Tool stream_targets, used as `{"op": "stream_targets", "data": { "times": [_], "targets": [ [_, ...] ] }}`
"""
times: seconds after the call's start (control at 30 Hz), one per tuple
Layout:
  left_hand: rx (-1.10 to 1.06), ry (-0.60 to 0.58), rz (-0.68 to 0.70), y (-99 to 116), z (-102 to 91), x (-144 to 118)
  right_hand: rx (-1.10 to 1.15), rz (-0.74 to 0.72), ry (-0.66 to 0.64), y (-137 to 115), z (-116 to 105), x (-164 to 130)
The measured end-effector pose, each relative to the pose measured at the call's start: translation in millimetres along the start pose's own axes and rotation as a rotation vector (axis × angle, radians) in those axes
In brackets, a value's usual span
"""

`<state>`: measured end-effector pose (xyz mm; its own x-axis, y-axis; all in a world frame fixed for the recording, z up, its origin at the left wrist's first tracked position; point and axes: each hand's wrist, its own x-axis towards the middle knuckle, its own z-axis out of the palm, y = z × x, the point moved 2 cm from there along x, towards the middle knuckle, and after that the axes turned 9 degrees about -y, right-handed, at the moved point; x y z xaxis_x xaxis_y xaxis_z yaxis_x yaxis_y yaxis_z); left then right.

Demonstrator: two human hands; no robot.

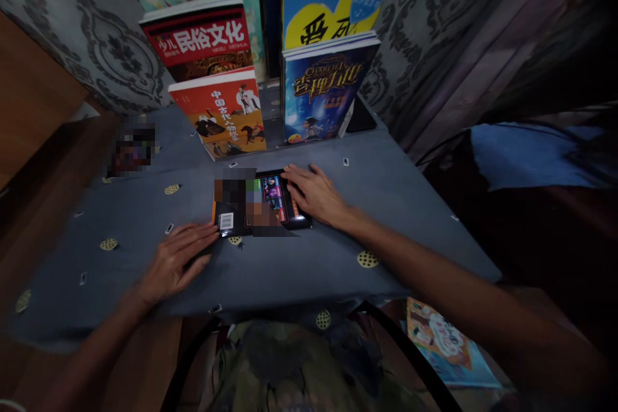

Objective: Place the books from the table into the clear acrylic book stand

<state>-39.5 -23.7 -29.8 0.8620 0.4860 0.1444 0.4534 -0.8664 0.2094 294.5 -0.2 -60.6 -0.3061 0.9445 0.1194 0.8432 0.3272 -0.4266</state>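
Observation:
A black book (270, 199) lies flat on the cloth-covered table (280, 270). Colourful pictures show on its upper side, and a white barcode is near its lower left corner. Part of its cover is blurred into blocks. My left hand (177, 259) rests on the cloth with fingers stretched out, the tips touching the book's left edge. Over the book's right end lies my right hand (315, 196), its fingers extended and flat on the cover.
Behind the book stand upright books: an orange one (229, 116), a red one (203, 42), a dark blue one (326, 90) and a yellow-blue one (333, 3). A blurred dark item (132, 153) lies at left. Below the table's right side is another picture book (449, 344).

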Motion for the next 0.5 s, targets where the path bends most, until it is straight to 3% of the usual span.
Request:
{"op": "stream_targets", "data": {
  "times": [0.17, 0.33, 0.5],
  "targets": [
    [0.011, -0.056, 0.128, 8, 2.6, 24, 0.022, 0.013, -0.021, 4, -3, 0],
    [0.032, -0.191, 0.224, 23, 12.9, 60, 0.086, -0.008, -0.056, 8, -8, 1],
    [0.059, -0.254, 0.325, 43, 24.9, 99, 0.128, -0.018, -0.088, 10, -14, 2]
  ]
}}
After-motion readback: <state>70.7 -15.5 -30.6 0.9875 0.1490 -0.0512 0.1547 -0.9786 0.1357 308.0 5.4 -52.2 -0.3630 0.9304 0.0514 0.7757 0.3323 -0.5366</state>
